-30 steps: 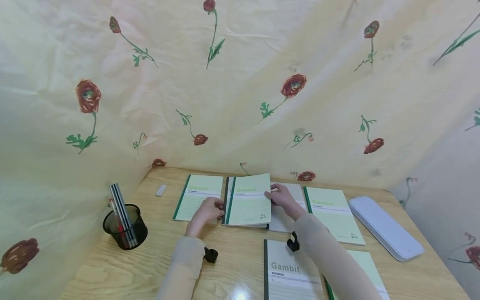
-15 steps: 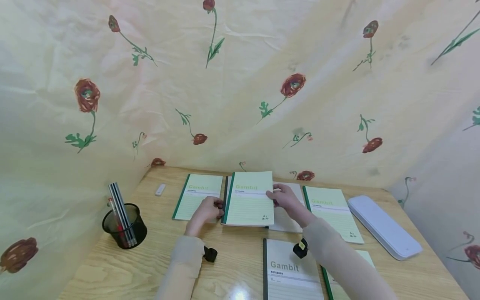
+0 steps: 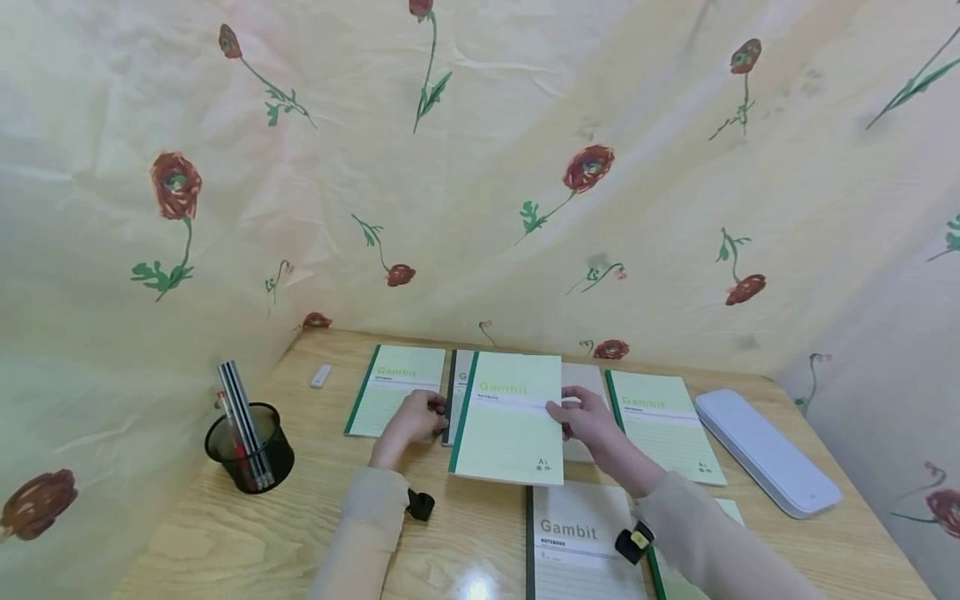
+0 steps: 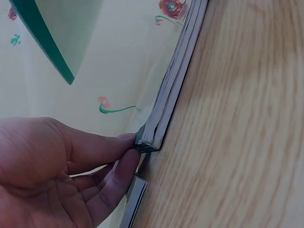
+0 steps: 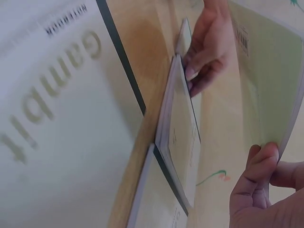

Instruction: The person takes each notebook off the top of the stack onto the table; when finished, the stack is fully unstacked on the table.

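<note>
My right hand pinches the right edge of a pale-green notebook with a dark-green spine. That notebook is lifted and tilted; its barcoded back shows in the right wrist view. Beneath and behind it, a dark-spined grey notebook lies largely hidden. My left hand is at that grey notebook's left edge. In the left wrist view, thumb and forefinger pinch the spine corner of the stacked notebooks on the table.
Green notebooks lie at left and right. Another grey notebook is in front, beside a partly covered green one. A pen cup stands left, near a small white eraser-like block. A white case lies at right.
The green notebook has come off the pile, rising and moving toward me and slightly right with my right hand. More of the grey notebook shows. My left hand has stayed in place.
</note>
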